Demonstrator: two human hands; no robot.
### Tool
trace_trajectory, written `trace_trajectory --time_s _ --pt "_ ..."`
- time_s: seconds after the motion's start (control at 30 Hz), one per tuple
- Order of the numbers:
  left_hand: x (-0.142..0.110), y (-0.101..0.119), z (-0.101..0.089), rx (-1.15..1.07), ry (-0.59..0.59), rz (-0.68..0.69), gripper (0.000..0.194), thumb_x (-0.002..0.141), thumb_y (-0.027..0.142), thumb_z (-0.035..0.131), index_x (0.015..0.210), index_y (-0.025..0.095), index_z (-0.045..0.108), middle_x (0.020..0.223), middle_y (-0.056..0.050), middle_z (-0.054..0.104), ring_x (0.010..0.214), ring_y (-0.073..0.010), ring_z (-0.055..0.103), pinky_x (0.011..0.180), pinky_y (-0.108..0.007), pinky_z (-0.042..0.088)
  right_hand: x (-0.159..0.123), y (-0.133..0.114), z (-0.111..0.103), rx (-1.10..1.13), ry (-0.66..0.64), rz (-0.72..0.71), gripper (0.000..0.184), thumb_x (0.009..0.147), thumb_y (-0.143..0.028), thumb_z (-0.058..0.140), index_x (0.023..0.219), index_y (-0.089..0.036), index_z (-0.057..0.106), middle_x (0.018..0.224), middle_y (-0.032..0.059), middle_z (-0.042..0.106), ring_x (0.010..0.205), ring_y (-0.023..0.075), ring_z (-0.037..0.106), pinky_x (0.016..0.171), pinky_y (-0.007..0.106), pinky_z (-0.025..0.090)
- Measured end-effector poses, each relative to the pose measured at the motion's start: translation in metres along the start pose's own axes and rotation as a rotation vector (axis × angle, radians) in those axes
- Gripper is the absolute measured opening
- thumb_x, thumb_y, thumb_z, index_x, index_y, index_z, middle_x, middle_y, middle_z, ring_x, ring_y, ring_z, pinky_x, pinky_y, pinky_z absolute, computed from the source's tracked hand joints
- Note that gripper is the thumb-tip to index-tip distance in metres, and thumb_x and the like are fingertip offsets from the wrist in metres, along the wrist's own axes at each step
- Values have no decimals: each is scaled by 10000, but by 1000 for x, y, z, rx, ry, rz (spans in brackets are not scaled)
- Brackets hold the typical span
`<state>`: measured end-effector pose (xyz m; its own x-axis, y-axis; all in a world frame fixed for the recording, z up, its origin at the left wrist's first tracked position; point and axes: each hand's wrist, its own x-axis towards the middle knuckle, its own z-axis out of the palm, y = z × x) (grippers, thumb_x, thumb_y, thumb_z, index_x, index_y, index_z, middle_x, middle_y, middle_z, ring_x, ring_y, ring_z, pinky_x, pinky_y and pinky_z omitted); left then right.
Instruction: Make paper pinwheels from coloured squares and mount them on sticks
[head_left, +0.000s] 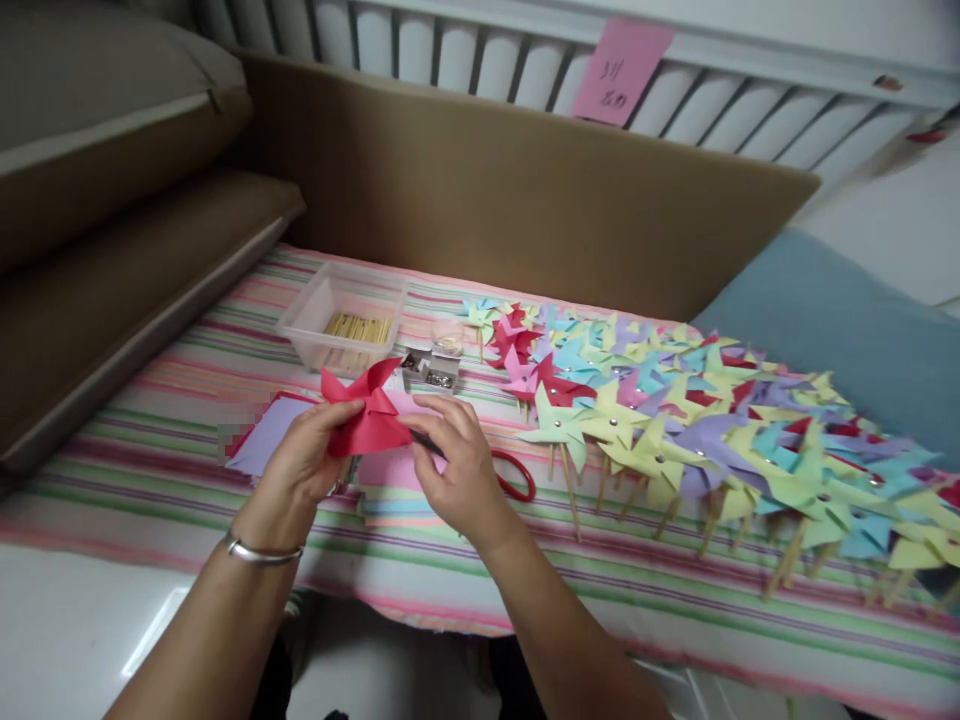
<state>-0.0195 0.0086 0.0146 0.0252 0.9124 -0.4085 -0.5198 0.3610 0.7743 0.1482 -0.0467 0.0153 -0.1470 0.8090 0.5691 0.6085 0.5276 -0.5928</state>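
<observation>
A red paper pinwheel with folded blades is raised above the striped cloth. My left hand pinches its left side between thumb and fingers. At its right edge, my right hand is closed, with thumb and fingertips at the paper. A dark strip shows under the right fingers; I cannot make out whether it is held. The red loop of a scissors handle shows beside the right wrist. Beneath the hands lie pink paper sheets, and purple sheets lie to the left.
A clear plastic box with thin wooden sticks stands behind the hands. Beside it sits a small box of metal fasteners. Many finished pinwheels on sticks cover the right side. A cardboard panel stands at the back, and large cushions fill the left.
</observation>
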Motion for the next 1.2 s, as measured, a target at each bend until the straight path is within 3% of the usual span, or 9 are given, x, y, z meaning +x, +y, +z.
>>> trace_trajectory --time_s 0.1,0.23,0.43,0.6,0.9,1.2 --pt "2 2 -4 -32 -50 -31 124 578 46 711 676 103 662 629 -46 677 545 -152 620 529 -231 501 -2 -1 5 -80 -119 -75 513 752 -13 459 1196 -247 569 1428 81 396 1345 233 323 1090 481 321" --pt "1 1 -5 -83 -57 -79 140 581 55 726 695 105 663 649 -43 687 557 -149 621 549 -236 511 -4 2 14 -132 -154 -72 505 774 -35 473 1230 -240 537 1499 89 291 1399 248 232 1099 516 296" --pt "-1 -3 -3 -49 -44 -29 142 544 72 744 657 104 664 628 -49 684 551 -154 612 549 -239 501 -4 7 19 -130 -40 -80 235 832 -105 495 986 -223 628 1407 110 429 1338 252 344 1065 517 339" --pt "1 -7 -1 47 -11 29 148 521 119 758 619 110 648 563 -42 655 479 -140 568 478 -234 454 -3 5 15 -137 -25 -96 163 850 -148 527 918 -218 657 1349 114 491 1299 254 385 1051 492 367" --pt "-6 -7 7 143 90 104 231 463 144 760 657 86 648 549 -40 644 487 -143 572 484 -227 428 -4 4 9 -168 -54 -10 154 852 -215 558 893 -236 705 1190 92 590 1203 257 463 1010 467 398" --pt "-8 -7 8 181 88 155 270 461 186 768 692 97 659 593 -34 656 489 -139 562 462 -222 397 -5 -6 9 -180 -29 13 208 791 -119 557 901 -211 708 915 66 618 924 223 527 851 405 440"
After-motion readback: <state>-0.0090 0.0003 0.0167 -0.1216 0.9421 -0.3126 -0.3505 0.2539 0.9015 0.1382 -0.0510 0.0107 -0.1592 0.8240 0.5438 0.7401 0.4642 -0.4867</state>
